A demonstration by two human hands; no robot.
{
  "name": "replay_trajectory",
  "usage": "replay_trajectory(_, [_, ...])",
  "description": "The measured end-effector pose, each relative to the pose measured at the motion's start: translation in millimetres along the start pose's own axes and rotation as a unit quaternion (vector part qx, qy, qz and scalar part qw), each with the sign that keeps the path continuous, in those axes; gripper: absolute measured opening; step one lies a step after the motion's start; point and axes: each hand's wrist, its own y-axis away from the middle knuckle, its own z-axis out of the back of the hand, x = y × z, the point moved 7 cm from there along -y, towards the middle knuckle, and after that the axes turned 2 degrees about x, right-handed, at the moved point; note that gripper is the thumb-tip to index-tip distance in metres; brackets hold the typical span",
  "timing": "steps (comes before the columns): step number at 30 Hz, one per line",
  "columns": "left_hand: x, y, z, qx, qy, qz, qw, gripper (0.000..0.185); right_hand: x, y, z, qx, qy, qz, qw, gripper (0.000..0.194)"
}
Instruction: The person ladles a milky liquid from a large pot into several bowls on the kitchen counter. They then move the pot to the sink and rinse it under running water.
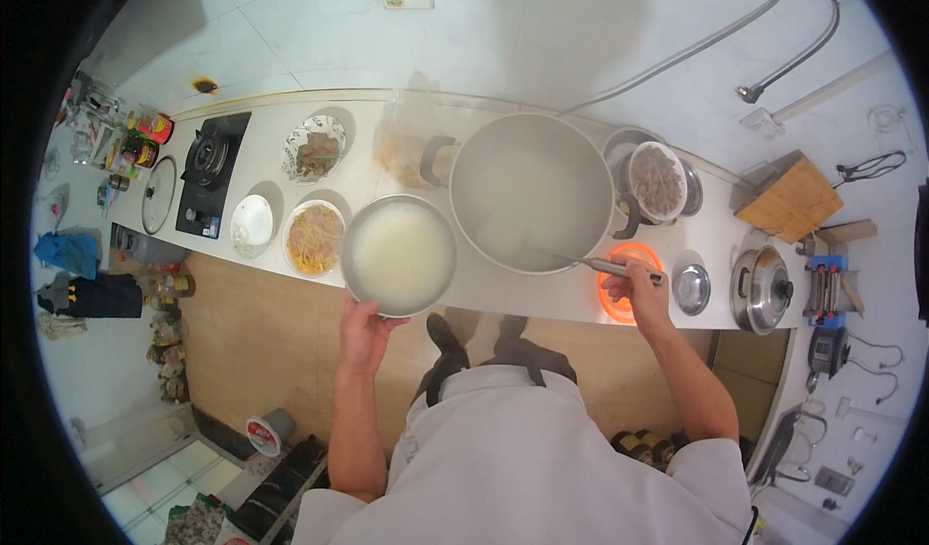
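My left hand (370, 331) grips the near rim of a round metal bowl (399, 254), which holds a pale, cloudy liquid. The bowl is at the counter's front edge, left of a large metal pot (532, 189). Steam blurs what the pot contains. In my right hand (642, 287) is the grey handle of a metal utensil (606, 263), probably a ladle. Its far end reaches over the pot's near rim and is lost in the haze. Below that hand stands an orange plastic basket (630, 313).
Left on the counter (501, 291) are a bowl of shredded food (314, 236), a patterned bowl with meat (316, 153), a white bowl (252, 224) and a gas stove (210, 175). Rightward stand a bowl of meat (657, 180), a small metal bowl (691, 289), a lidded pot (762, 291) and a wooden block (789, 195).
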Motion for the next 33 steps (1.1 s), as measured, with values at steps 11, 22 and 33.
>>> replay_trajectory(11, [11, -15, -37, 0.057, -0.048, 0.02, 0.997, 0.066, 121, 47, 9, -0.09, 0.038, 0.086, 0.991, 0.037])
replay_trajectory(22, [28, -40, -96, 0.106, -0.045, 0.057, 0.992, 0.07, 189, 98, -20, -0.063, 0.071, 0.158, 0.983, 0.04])
replay_trajectory(33, [22, -41, -84, 0.074, -0.04, 0.04, 0.996, 0.074, 143, 162, -109, 0.154, 0.469, 0.601, 0.629, 0.023])
